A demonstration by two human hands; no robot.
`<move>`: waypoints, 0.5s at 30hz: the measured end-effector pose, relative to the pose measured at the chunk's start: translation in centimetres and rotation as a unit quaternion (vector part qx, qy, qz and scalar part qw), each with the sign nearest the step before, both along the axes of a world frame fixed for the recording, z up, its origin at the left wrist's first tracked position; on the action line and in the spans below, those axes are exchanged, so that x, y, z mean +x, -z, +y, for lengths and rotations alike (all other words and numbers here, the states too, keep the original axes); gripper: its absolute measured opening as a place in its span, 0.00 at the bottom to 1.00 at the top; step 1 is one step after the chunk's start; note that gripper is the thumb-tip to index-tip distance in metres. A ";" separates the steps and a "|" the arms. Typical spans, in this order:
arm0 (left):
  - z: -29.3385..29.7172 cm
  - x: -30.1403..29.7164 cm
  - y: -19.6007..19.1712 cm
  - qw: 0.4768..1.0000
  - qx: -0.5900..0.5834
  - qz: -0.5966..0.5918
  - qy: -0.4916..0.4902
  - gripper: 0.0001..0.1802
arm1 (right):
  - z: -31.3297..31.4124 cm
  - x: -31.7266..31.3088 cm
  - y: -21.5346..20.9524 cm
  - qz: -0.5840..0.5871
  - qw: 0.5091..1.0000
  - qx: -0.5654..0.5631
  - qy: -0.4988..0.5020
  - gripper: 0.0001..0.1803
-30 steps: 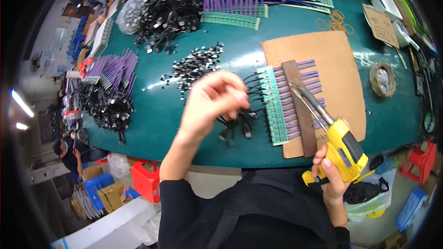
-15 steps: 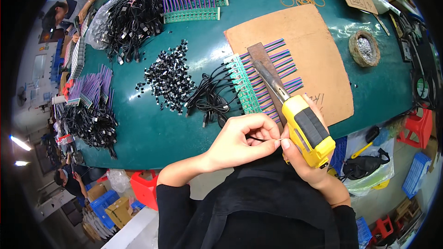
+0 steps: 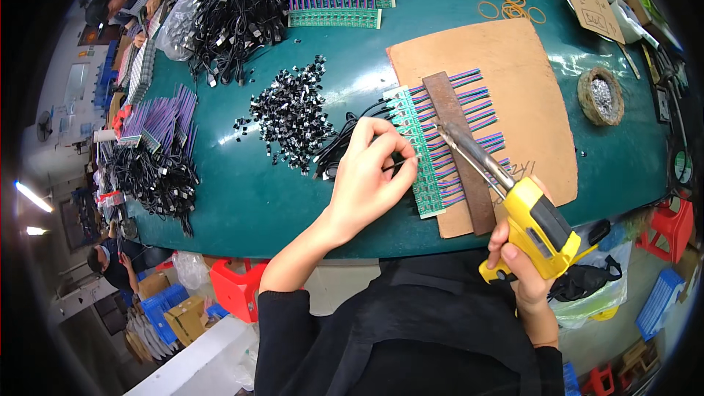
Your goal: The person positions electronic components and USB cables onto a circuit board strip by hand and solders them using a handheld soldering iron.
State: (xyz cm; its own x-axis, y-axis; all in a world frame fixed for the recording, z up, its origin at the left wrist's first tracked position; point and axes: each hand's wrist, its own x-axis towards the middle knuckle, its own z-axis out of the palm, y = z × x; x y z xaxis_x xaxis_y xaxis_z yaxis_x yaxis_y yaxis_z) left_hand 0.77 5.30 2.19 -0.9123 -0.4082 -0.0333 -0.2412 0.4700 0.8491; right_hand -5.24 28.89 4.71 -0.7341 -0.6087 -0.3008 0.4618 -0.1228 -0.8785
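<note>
My left hand (image 3: 374, 176) pinches the end of a thin black cable (image 3: 397, 165) at the near-left edge of a green circuit board strip (image 3: 405, 111). Whether the cable's tip touches the board is hard to make out. Purple-and-blue wires (image 3: 490, 126) run from the strip's right side, and a flat rusty metal bar (image 3: 460, 128) lies across them. My right hand (image 3: 524, 273) grips a yellow and black soldering gun (image 3: 541, 229) by its handle. Its long metal tip (image 3: 469, 145) points up-left, above the bar and close to the board. Other black cables (image 3: 343, 139) lie along the strip's far-left edge.
Under the strip is a brown cardboard sheet (image 3: 543, 88). Small black connectors (image 3: 293, 114) are heaped to the left; bundled black cables (image 3: 238, 18) and wired boards (image 3: 334, 17) lie beyond. Rubber bands (image 3: 515, 1) and a round tin (image 3: 603, 97) sit at right. Two people work at left.
My left hand has moved away from the right one, up to the board's edge with the cable. The soldering gun has moved right and down, apart from the left hand. The whole view has shifted slightly.
</note>
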 end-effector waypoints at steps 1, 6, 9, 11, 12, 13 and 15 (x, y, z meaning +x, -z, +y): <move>-0.1 -0.2 0.1 0.999 -0.054 0.004 0.000 0.04 | 0.4 0.1 -0.1 -0.017 1.000 -0.016 0.003 0.39; -0.4 -0.6 0.1 0.999 -0.041 -0.019 0.002 0.05 | 1.7 0.6 -0.1 -0.056 0.998 0.015 -0.021 0.40; -0.5 -0.7 0.2 0.999 -0.038 -0.016 -0.004 0.05 | 1.7 0.6 0.1 -0.057 0.997 0.020 -0.040 0.40; -0.6 -0.7 0.3 0.999 -0.040 -0.009 0.001 0.05 | 1.6 0.7 0.1 -0.058 0.997 0.032 -0.049 0.39; -0.7 -0.8 0.3 0.999 -0.040 -0.009 0.000 0.05 | 1.5 0.7 0.2 -0.058 0.997 0.032 -0.050 0.39; -0.7 -0.8 0.3 0.999 -0.035 -0.015 0.003 0.05 | 1.4 0.7 0.2 -0.058 0.997 0.029 -0.050 0.39; -0.9 -0.8 0.2 0.999 -0.029 -0.020 0.005 0.05 | 1.2 0.7 0.1 -0.057 0.997 0.026 -0.051 0.39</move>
State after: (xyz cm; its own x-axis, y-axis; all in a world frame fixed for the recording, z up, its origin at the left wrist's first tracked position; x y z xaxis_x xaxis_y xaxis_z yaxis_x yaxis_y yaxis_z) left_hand -0.03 4.38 1.95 -0.9148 -0.4013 -0.0460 -0.2695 0.5213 0.8097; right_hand -4.53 30.06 4.63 -0.6282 -0.6597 -0.4125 0.5669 -0.0249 -0.8234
